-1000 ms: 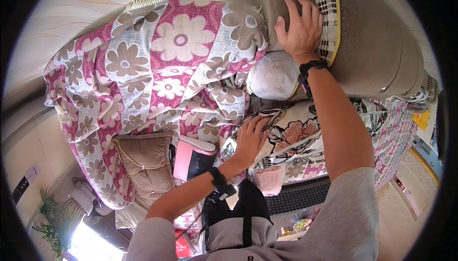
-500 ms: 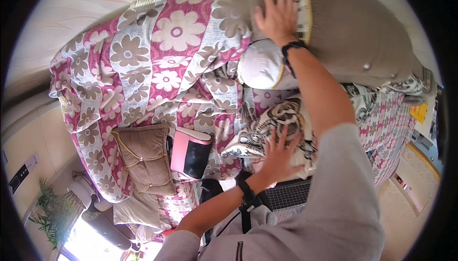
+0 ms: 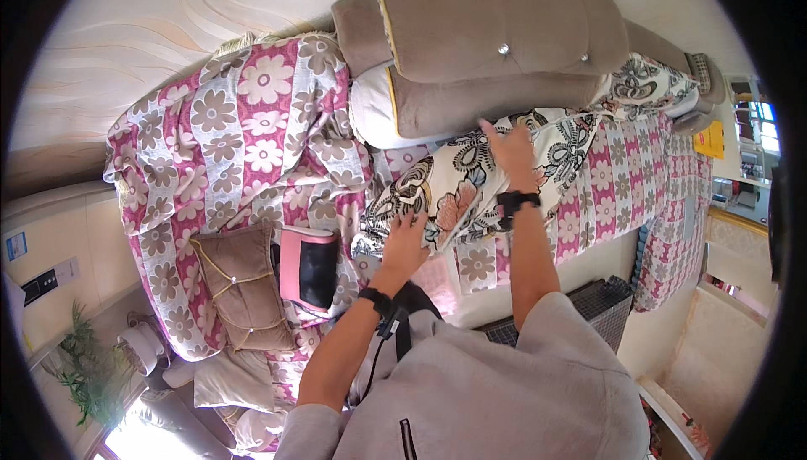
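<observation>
A white cloth (image 3: 464, 160) with black and coral floral print lies spread and creased across the sofa seat in front of me. My left hand (image 3: 405, 243) rests on its near left part, fingers apart and slightly bent. Farther right, my right hand (image 3: 514, 156) lies on the cloth near the foot of the brown cushions, thumb away from the fingers. Both hands look open. Behind the cloth, a large brown back cushion (image 3: 504, 19) with shiny buttons leans over another brown cushion (image 3: 496, 100). A pale rounded cushion (image 3: 372, 107) peeks out at their left end.
A pink, white and grey flowered cover (image 3: 214, 115) drapes the sofa's left side. On it lie a brown cushion (image 3: 239, 283) and a pink-and-black padded object (image 3: 309, 268). A plant (image 3: 84, 368) stands lower left. A dark grid-patterned surface (image 3: 601, 309) is near my right elbow.
My right hand has come down from the brown cushions onto the printed cloth. The cloth has gone from bunched to spread. My left hand has moved left, and the view has shifted.
</observation>
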`<action>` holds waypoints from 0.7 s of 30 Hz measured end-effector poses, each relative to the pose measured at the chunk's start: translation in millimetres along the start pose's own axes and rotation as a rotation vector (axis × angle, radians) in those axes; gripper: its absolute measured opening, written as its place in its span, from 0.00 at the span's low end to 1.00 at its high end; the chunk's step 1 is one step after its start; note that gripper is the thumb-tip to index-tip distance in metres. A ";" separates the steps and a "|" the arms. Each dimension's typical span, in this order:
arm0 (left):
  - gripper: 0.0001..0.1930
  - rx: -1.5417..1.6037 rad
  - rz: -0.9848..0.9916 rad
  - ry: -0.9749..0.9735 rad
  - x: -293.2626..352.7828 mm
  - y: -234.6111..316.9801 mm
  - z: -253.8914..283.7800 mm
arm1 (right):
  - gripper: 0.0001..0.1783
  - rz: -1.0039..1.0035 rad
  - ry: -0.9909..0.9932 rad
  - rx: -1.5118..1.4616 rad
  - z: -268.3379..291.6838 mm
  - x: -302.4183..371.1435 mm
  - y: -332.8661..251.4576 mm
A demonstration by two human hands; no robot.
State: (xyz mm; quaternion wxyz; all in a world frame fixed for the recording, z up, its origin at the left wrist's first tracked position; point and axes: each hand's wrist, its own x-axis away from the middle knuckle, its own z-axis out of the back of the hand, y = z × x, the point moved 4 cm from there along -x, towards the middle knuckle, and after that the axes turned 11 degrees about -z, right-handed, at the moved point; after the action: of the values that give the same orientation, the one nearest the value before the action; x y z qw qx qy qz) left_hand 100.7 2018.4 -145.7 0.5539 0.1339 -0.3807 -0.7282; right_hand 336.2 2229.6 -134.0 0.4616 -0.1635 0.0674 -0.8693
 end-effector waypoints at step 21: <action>0.34 0.151 -0.610 0.228 23.9 157.9 102.1 | 0.18 -0.159 0.081 -1.229 219.8 -11.1 207.5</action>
State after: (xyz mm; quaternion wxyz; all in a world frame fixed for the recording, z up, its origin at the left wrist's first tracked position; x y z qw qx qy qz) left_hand 140.6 2022.9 39.5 0.3379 0.3628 -0.3115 -0.8107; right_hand 580.0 2129.0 13.9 0.2141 -0.3709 0.5606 -0.7087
